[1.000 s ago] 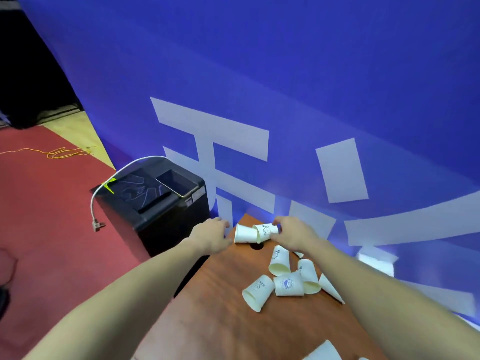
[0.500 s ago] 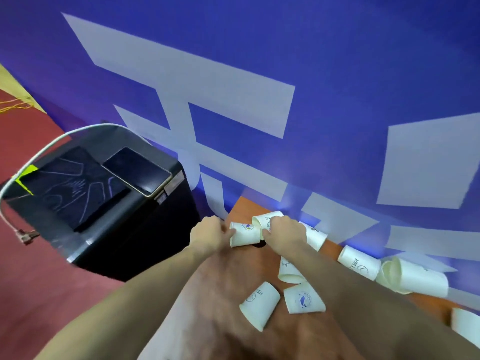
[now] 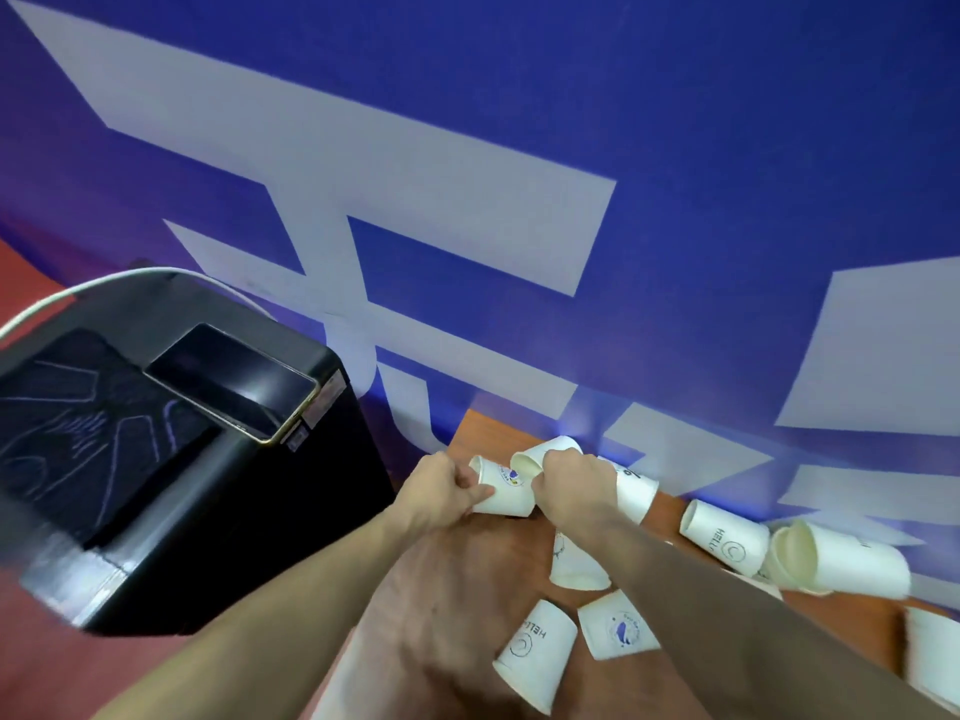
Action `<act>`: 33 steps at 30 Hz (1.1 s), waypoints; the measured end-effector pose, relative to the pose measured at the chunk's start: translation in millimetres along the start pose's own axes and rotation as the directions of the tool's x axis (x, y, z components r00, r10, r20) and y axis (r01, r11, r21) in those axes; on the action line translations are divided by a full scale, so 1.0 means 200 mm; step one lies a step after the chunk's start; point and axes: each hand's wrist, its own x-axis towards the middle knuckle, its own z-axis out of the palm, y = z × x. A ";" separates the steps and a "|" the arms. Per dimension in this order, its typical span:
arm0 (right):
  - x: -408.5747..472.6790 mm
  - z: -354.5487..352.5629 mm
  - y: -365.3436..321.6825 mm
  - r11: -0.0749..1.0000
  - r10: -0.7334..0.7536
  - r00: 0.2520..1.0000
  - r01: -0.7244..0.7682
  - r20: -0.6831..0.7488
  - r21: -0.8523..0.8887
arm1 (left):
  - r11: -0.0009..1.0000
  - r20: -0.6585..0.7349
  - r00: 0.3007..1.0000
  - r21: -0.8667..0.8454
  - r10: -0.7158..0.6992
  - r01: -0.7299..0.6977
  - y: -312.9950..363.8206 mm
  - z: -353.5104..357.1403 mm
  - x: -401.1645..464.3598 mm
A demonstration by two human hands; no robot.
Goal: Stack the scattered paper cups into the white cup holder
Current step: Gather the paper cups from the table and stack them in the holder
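Head view: left hand [image 3: 441, 493] grips a paper cup [image 3: 501, 488]; right hand [image 3: 571, 483], at its 3 o'clock, grips another cup [image 3: 535, 456] above the counter [image 3: 447, 589].

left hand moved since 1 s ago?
No, not noticeably. The left hand still grips the cup at the table's far left corner; the view shift is camera motion.

- Held cup [image 3: 501, 491]: white paper, small blue print, on its side near the table's far corner.
- Second held cup [image 3: 537, 456]: tilted, cream inside showing, just behind the first.
- Loose cups [image 3: 535, 654]: white, several with blue print, lying tipped over across the brown tabletop.
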 end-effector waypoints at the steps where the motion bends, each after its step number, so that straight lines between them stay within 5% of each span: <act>1: -0.03 -0.04 0.02 0.999 0.029 1.000 -0.029 -0.013 0.014 | 0.999 -0.001 0.999 0.019 0.043 -0.043 0.03 -0.03 -0.02; 12: -0.55 -0.40 0.39 0.934 0.335 0.927 -0.304 -0.167 0.186 | 0.913 -0.026 0.913 0.044 0.406 -0.405 0.56 -0.21 -0.37; 15: -0.76 -0.47 0.58 0.892 0.433 0.884 -0.392 -0.176 0.225 | 0.869 0.006 0.883 0.172 0.469 -0.463 0.73 -0.14 -0.49; 20: -1.22 -0.52 0.92 0.769 0.606 0.772 -0.506 -0.193 0.390 | 0.542 0.129 0.748 0.612 0.650 -0.576 1.00 0.11 -0.77; 27: -2.15 -0.38 1.43 0.525 0.808 0.572 -0.595 -0.138 0.608 | 0.205 0.367 0.566 0.677 0.739 -0.707 1.45 0.80 -1.33; 33: -3.06 -0.18 1.81 0.300 0.930 0.363 -0.648 -0.062 0.700 | -0.054 0.557 0.344 0.577 0.756 -0.815 1.82 1.52 -2.00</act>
